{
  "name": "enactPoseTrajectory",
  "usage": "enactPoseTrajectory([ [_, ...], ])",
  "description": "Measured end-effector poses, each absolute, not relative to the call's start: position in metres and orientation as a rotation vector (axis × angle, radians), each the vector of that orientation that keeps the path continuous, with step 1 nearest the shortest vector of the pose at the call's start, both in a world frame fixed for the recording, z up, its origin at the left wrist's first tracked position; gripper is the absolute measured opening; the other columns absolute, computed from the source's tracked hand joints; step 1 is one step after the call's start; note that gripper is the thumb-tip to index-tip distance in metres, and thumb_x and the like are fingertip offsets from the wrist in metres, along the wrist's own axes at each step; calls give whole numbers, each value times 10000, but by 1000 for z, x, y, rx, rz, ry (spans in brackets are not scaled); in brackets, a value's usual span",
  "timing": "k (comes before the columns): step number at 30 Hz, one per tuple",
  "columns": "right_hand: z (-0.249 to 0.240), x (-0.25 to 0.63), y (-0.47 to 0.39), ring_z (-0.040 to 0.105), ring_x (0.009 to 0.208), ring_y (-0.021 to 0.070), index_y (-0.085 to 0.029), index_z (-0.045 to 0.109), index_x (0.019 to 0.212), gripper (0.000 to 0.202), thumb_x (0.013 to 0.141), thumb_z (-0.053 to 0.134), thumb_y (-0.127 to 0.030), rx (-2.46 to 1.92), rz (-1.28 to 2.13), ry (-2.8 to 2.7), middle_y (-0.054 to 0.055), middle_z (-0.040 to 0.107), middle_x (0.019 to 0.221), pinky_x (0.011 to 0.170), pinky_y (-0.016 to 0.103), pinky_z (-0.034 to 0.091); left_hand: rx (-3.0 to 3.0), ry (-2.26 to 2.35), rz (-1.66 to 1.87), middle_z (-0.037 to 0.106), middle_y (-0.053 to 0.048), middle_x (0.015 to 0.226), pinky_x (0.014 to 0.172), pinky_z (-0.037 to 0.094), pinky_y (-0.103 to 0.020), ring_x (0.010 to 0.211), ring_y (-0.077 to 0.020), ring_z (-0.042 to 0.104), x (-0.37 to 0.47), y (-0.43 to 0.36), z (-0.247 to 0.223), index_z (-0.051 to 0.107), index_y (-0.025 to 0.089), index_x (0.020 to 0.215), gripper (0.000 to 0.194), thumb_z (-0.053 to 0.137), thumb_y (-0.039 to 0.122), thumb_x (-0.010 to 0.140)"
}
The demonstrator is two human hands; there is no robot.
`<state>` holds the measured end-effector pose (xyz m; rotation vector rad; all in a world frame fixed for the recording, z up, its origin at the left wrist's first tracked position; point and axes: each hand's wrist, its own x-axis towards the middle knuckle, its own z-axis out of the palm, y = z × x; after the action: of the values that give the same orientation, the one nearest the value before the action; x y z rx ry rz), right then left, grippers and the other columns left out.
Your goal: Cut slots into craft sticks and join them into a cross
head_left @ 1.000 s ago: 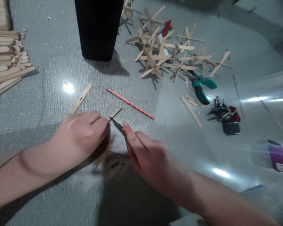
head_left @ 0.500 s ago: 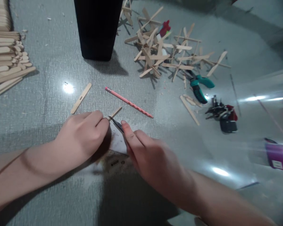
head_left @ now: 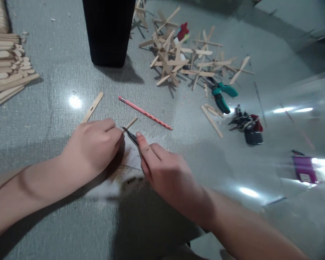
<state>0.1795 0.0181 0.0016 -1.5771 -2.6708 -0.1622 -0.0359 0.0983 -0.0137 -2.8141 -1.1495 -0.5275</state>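
Observation:
My left hand (head_left: pixel 93 144) is closed around a craft stick (head_left: pixel 131 122), whose far end sticks out past the fingers. In my right hand (head_left: pixel 165 169) is a craft knife (head_left: pixel 132 136), its blade lying across the stick close to the left fingers. Under both hands is a white sheet (head_left: pixel 132 155) with brownish smudges. Just beyond the left knuckles lies a second craft stick (head_left: pixel 93 107) with a small slot, its near end hidden by that hand. A pink pencil (head_left: pixel 145 113) rests farther out, slanting down to the right.
A black bin (head_left: pixel 108 36) stands at the back. Craft sticks (head_left: pixel 5 68) are piled at far left. Crossed-stick pieces (head_left: pixel 173 63) cluster at back right, near green-handled pliers (head_left: pixel 219 95). Black clips (head_left: pixel 253 135), stick offcuts (head_left: pixel 212 121) and a purple packet (head_left: pixel 304 169) lie to the right.
The view has shifted slightly, so most things sit a little higher and farther left. My left hand now covers the slotted stick's near end. Both grips stay the same.

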Motion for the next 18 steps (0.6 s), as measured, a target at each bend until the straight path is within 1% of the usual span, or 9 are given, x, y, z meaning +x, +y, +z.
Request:
enactPoseTrajectory([
  [7, 8, 180, 20, 455, 496, 130, -23, 637, 1487, 501, 1000, 534, -78, -1502, -265, -2683, 16, 616, 751, 453, 306, 319, -2793, -1156, -510, 547, -10, 608, 498, 254, -304, 525, -151, 437, -34, 96, -16, 597, 208, 611, 414, 471, 155, 1002],
  [10, 14, 182, 23, 473, 513, 145, -2, 618, 1494, 502, 1008, 522, -86, -1476, -225, -2717, 33, 633, 767, 461, 310, 340, -2767, -1159, -523, 560, -23, 605, 496, 227, -320, 537, -163, 451, -33, 95, -19, 597, 205, 612, 389, 491, 130, 979],
  [13, 12, 183, 24, 490, 535, 153, 17, 584, 1516, 521, 1010, 510, -88, -1467, -143, -2745, 57, 661, 807, 467, 312, 356, -2771, -1145, -528, 564, -30, 605, 507, 227, -332, 542, -169, 451, -33, 96, -21, 601, 207, 607, 372, 492, 116, 951],
  [18, -9, 185, 17, 481, 566, 155, -27, 519, 1587, 565, 1027, 494, -99, -1570, -125, -2713, 69, 674, 851, 474, 305, 340, -2780, -1163, -501, 578, -20, 634, 522, 244, -321, 547, -159, 454, -33, 97, -21, 620, 205, 627, 368, 470, 131, 955],
])
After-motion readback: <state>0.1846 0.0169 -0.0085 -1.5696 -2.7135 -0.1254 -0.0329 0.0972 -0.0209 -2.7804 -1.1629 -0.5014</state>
